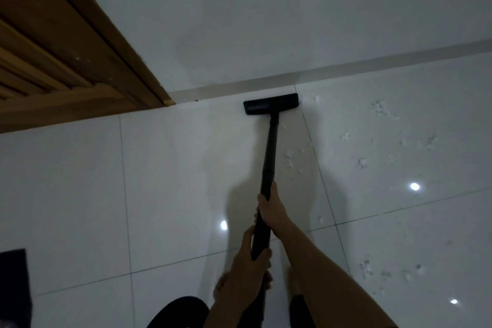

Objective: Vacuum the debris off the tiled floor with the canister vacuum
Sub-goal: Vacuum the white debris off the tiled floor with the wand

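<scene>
Tiled floor (186,194) by wall (292,34) | nozzle (271,104) flat at wall foot, debris (383,109) scattered to its right | I grip wand (270,152): right hand (269,206) curled round ahead, left hand (247,274) curled round behind | wand seems stiff, light; mid-tube hold suits; flecks look featherlight.

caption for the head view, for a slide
Left hand and right hand grip the black wand, floor head at the skirting; white debris lies on tiles to its right

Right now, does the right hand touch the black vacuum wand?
Touching. The head view shows the right hand with fingers curled round the wand, ahead of the left hand.
</scene>
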### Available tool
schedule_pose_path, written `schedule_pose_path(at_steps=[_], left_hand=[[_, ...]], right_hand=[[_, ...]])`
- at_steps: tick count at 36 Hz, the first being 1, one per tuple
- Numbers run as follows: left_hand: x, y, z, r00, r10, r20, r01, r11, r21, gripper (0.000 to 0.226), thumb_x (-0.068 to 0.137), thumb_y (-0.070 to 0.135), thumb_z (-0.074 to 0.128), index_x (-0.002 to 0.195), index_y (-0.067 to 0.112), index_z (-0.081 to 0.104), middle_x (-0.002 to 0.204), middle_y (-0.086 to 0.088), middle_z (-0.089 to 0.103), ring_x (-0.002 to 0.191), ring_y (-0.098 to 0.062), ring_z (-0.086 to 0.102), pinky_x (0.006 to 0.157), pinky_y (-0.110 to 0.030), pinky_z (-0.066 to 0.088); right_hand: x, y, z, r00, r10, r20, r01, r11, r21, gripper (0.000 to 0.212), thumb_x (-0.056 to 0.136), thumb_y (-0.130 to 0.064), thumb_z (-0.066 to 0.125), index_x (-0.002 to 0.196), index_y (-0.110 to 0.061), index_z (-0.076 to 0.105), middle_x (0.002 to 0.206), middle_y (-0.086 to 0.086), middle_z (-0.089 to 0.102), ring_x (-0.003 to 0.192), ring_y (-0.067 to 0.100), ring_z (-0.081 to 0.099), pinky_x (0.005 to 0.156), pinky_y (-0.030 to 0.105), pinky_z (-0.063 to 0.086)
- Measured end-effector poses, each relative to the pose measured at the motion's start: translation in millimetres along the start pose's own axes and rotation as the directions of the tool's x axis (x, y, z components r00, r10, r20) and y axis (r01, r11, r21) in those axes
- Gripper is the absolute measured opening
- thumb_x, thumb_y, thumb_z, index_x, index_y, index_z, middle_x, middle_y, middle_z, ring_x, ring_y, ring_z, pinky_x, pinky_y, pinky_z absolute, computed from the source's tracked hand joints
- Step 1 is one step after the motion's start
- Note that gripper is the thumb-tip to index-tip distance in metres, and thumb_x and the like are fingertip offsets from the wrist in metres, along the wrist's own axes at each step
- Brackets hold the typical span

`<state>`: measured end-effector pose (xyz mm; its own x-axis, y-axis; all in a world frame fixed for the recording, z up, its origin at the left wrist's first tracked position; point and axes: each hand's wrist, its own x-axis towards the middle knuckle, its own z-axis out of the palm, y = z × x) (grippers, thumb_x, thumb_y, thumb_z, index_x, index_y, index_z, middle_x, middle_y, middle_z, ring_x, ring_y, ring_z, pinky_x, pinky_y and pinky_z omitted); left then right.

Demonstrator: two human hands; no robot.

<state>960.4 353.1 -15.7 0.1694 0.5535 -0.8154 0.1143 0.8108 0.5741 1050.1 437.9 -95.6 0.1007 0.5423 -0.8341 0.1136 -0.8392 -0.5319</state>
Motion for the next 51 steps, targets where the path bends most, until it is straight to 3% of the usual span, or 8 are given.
schedule_pose_path(at_steps=[10, 13, 26, 32, 40, 45, 51], left_hand=[[0.9, -6.3, 33.4, 0.996, -0.043, -0.082, 0.042, 0.999, -0.018, 0.052, 0.095, 0.014, 0.053, 0.139, 0.033, 0.035, 0.069, -0.011, 0.058, 0.051, -0.020, 0.052, 0.053, -0.029, 0.044], [-1.0, -7.7, 42.3, 0.994, -0.053, -0.096, 0.051, 0.998, -0.023, 0.052, 0.094, 0.013, 0.054, 0.139, 0.033, 0.035, 0.068, -0.011, 0.059, 0.053, -0.021, 0.052, 0.054, -0.030, 0.044], [-7.1, -4.8, 66.4, 0.997, -0.029, -0.066, 0.029, 1.000, -0.007, 0.051, 0.095, 0.010, 0.052, 0.138, 0.032, 0.035, 0.066, -0.008, 0.058, 0.050, -0.019, 0.051, 0.051, -0.030, 0.044], [-3.1, 3.7, 73.2, 0.999, 0.010, -0.047, -0.009, 1.000, 0.023, 0.048, 0.095, 0.012, 0.052, 0.137, 0.030, 0.038, 0.069, -0.006, 0.057, 0.054, -0.017, 0.050, 0.056, -0.031, 0.043], [10.1, 13.2, 83.5, 0.999, 0.048, -0.017, -0.047, 0.998, 0.044, 0.042, 0.094, 0.012, 0.051, 0.129, 0.035, 0.041, 0.072, -0.006, 0.056, 0.058, -0.018, 0.050, 0.061, -0.035, 0.043], [18.2, 18.1, 91.4, 0.998, 0.057, -0.002, -0.056, 0.996, 0.066, 0.045, 0.095, 0.013, 0.050, 0.133, 0.032, 0.039, 0.075, -0.004, 0.056, 0.060, -0.017, 0.051, 0.061, -0.034, 0.043], [25.9, 22.8, 100.0, 0.998, 0.055, 0.009, -0.056, 0.994, 0.089, 0.048, 0.094, 0.014, 0.051, 0.136, 0.032, 0.037, 0.074, -0.004, 0.056, 0.058, -0.017, 0.051, 0.060, -0.035, 0.043]], right_hand=[[-4.8, 4.1, -25.7, 0.999, 0.012, 0.035, -0.011, 1.000, -0.012, 0.065, 0.100, -0.019, 0.040, 0.152, -0.027, 0.003, 0.070, 0.006, 0.050, 0.054, 0.020, 0.052, 0.060, 0.036, 0.050], [-9.4, 6.4, -34.2, 0.999, 0.009, 0.031, -0.009, 1.000, -0.014, 0.067, 0.100, -0.019, 0.040, 0.153, -0.027, 0.000, 0.070, 0.006, 0.051, 0.056, 0.020, 0.052, 0.065, 0.038, 0.051], [-20.3, 10.8, -60.8, 1.000, -0.027, -0.005, 0.027, 0.999, -0.034, 0.067, 0.101, -0.020, 0.039, 0.153, -0.025, -0.003, 0.072, 0.005, 0.051, 0.057, 0.017, 0.052, 0.058, 0.030, 0.049], [-17.6, 5.3, -72.4, 0.999, -0.035, -0.019, 0.035, 0.999, -0.015, 0.067, 0.101, -0.020, 0.039, 0.153, -0.025, -0.004, 0.072, 0.005, 0.051, 0.057, 0.016, 0.052, 0.056, 0.026, 0.048], [-6.2, -0.1, -86.9, 0.999, -0.032, -0.035, 0.032, 0.999, 0.016, 0.066, 0.101, -0.018, 0.039, 0.153, -0.025, 0.000, 0.072, 0.005, 0.050, 0.057, 0.017, 0.051, 0.060, 0.031, 0.049], [2.0, -1.1, -97.6, 0.998, -0.032, -0.049, 0.032, 0.999, 0.014, 0.068, 0.100, -0.019, 0.039, 0.153, -0.026, -0.002, 0.072, 0.006, 0.051, 0.058, 0.018, 0.052, 0.073, 0.040, 0.052], [8.8, -3.0, -108.4, 0.998, -0.022, -0.058, 0.024, 0.999, 0.033, 0.067, 0.100, -0.018, 0.040, 0.153, -0.025, 0.000, 0.071, 0.006, 0.051, 0.057, 0.018, 0.052, 0.070, 0.039, 0.051]])
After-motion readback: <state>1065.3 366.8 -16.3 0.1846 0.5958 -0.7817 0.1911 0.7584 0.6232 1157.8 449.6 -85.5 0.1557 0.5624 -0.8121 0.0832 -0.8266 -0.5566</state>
